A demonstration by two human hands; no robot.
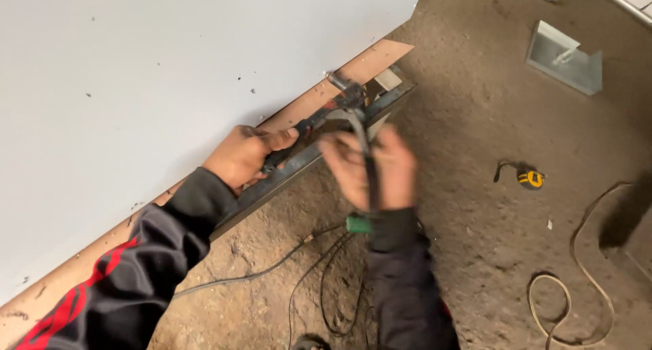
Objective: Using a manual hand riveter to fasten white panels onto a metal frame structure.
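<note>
Clamping step in hand: left hand (241, 156) grips the clamp (339, 104) handle at the metal bar (299, 163) under the white board (170, 78). Right hand (370, 170), blurred, closes around its lever. Next move likely calls for firm squeezing.

I'm looking down at a rough brown dirt floor (489, 255), lumpy and dusty all over. A big pale grey panel (170, 71) fills the upper left, speckled with dark flecks, its brown edge (68, 282) running diagonally. An open metal box (565, 58) sits upper right. Thin black cables (326, 282) and 1 pale cord (577, 302) loop across the ground. Light is flat and even.
</note>
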